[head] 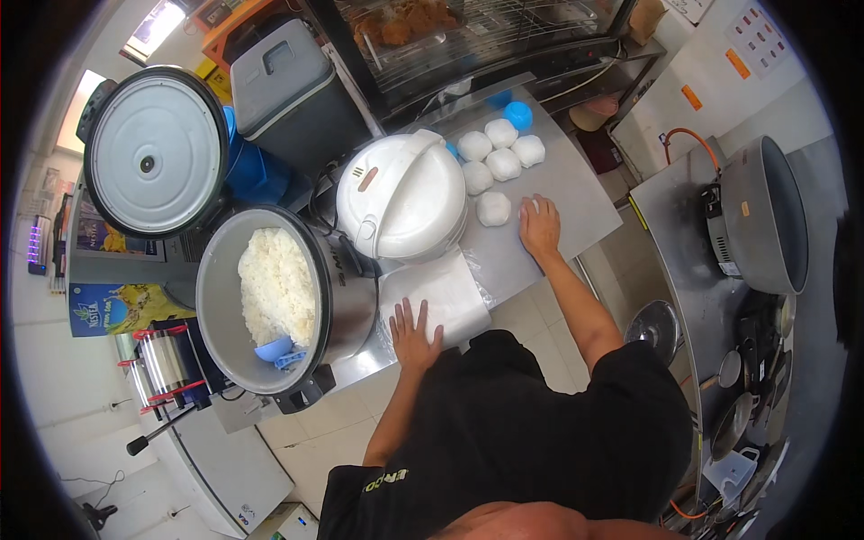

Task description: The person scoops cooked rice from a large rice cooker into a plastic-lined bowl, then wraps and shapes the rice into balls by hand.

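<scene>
My left hand rests flat, fingers spread, on a stack of white wrapping sheets in clear plastic. My right hand lies on the steel table, with nothing visible in it. Just left of its fingertips sits a round white-wrapped portion. Several more white-wrapped rounds are grouped farther back, beside a blue cup. To the left, an open large rice cooker holds cooked white rice. A blue scoop lies in it, at the rice's near edge.
A closed white rice cooker stands behind the sheets. The big cooker's raised lid is at left, near a cup sealing machine. A glass food warmer is at the back. At right, a counter carries a large grey pan.
</scene>
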{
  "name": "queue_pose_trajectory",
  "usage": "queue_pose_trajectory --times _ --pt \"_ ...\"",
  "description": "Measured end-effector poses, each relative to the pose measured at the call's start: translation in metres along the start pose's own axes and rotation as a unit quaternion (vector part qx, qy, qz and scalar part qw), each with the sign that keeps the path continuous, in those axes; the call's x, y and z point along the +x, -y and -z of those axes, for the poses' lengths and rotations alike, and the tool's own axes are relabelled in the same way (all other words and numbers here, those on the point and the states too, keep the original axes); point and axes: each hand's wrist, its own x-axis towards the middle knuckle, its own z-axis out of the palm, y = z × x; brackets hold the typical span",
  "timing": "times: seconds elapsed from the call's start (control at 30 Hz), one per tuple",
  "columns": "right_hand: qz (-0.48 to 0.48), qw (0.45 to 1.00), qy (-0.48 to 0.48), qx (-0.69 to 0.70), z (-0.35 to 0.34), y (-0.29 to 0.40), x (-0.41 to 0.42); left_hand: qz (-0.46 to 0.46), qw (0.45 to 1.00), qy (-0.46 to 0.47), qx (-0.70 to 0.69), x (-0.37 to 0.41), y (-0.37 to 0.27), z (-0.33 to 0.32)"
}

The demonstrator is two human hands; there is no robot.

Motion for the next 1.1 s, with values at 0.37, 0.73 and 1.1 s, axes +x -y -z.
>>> queue_pose_trajectory --times 0.37,0.73,1.1 --pt "-0.038 0.996 -0.061 0.056 -0.005 0.031 0.049 0.008 1.000 0.011 0.012 0.002 0.001 -0.001" --pt "0.088 0.981 0.170 -0.034 0.003 0.043 0.017 -0.015 0.996 0.081 -0.031 0.005 0.013 0.015" --pt "0.143 0.972 0.185 -0.004 0.030 0.055 0.014 -0.069 0.993 0.087 0.030 0.002 0.037 0.014"
